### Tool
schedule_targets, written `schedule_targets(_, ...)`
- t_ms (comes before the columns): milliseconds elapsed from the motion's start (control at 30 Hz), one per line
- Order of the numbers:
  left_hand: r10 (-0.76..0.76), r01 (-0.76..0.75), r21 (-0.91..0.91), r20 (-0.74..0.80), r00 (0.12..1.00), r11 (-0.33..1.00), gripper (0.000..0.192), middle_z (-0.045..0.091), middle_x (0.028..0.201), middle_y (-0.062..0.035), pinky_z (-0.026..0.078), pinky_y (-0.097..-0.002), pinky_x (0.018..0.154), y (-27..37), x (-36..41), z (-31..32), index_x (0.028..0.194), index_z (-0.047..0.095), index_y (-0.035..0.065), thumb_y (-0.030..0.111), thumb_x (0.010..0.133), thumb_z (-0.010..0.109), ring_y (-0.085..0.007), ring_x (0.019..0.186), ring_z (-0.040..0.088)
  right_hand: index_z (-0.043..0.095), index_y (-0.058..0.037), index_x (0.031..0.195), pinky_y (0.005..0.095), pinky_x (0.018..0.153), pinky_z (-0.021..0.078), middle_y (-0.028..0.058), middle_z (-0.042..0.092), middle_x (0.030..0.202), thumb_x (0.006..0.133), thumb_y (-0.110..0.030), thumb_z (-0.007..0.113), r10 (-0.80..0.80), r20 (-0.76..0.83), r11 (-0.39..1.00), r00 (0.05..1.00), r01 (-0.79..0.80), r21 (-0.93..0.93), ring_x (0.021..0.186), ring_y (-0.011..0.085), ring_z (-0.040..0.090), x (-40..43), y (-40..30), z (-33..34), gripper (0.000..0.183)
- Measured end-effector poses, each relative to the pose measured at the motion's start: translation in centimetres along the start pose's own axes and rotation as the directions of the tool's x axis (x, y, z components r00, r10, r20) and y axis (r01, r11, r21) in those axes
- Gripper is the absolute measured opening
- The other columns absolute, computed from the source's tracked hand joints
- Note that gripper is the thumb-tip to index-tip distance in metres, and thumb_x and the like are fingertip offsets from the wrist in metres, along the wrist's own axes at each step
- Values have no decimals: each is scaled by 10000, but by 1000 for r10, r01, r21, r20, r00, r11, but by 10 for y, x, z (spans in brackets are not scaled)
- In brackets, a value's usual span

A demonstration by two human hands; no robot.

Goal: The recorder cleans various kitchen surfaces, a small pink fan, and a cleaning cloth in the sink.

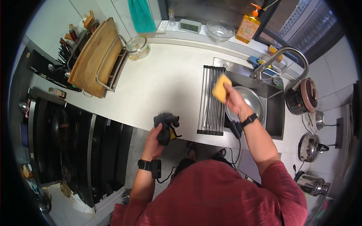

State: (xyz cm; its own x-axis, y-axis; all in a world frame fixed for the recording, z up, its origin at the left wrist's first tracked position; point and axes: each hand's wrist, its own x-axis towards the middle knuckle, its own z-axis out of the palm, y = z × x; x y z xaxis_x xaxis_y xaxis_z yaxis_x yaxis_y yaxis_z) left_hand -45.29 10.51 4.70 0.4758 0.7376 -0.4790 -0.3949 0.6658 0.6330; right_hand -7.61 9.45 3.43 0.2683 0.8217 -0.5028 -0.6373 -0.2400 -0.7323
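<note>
In my right hand [237, 102] is a yellow sponge [221, 88], slightly blurred, over the right edge of a roll-up drying rack [210, 113] with dark end strips. My left hand [154, 142] grips a bunched dark grey fabric glove [164, 127] by the front edge of the worktop. A yellow patch and a black strap show at the glove's lower right. Whether it is one glove or a pair I cannot tell. Beneath my right hand and wrist, a round metal bowl [250, 97] sits in the stainless steel sink [275, 113], partly hidden.
A curved faucet [291, 50] rises behind the sink, with a rice cooker [301, 96] to its right. Wooden cutting boards [94, 60] stand in a rack at left, near a lidded glass bowl [138, 48]. An orange-pump soap bottle [248, 26] stands on the sill. A gas stove [62, 135] lies left.
</note>
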Motion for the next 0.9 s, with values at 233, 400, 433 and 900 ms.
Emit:
schedule_targets(233, -50, 40, 43, 286, 957, 998, 427, 614, 1247, -86, 449, -324, 985, -4, 19, 56, 1331, 519, 11, 297, 1020, 456, -177, 1115, 586, 531, -22, 1248, 306, 823, 553, 102, 653, 1099, 971, -305, 601, 229, 81, 915, 970, -186, -358, 931, 173, 650, -73, 4, -18, 403)
schedule_targets(400, -310, 309, 66, 369, 876, 949, 339, 650, 1154, -86, 480, -335, 966, -61, 40, 131, 1216, 562, -1, 251, 1008, 471, -188, 1045, 632, 511, -59, 1349, 318, 843, 535, 88, 645, 1178, 958, -244, 621, 39, 31, 919, 999, -24, -393, 1080, 181, 626, -148, 11, -55, 446)
schedule_targets(433, -334, 330, 78, 382, 862, 941, 339, 650, 1154, -86, 480, -335, 966, -74, 44, 145, 1216, 562, -1, 251, 1008, 471, -188, 1045, 632, 499, -66, 1372, 309, 852, 526, 78, 629, 1217, 949, -242, 637, -39, -19, 915, 999, 28, -402, 1126, 176, 605, -161, 4, -52, 479)
schedule_targets(900, -542, 452, 309, 350, 764, 837, 449, 654, 1186, -94, 534, -375, 898, -208, 137, 281, 1243, 574, 56, 414, 974, 541, -230, 1041, 652, 604, 58, 1122, 263, 748, 475, 84, 664, 961, 983, -346, 578, -174, -349, 858, 921, -32, -513, 820, 135, 581, -146, -39, -264, 428)
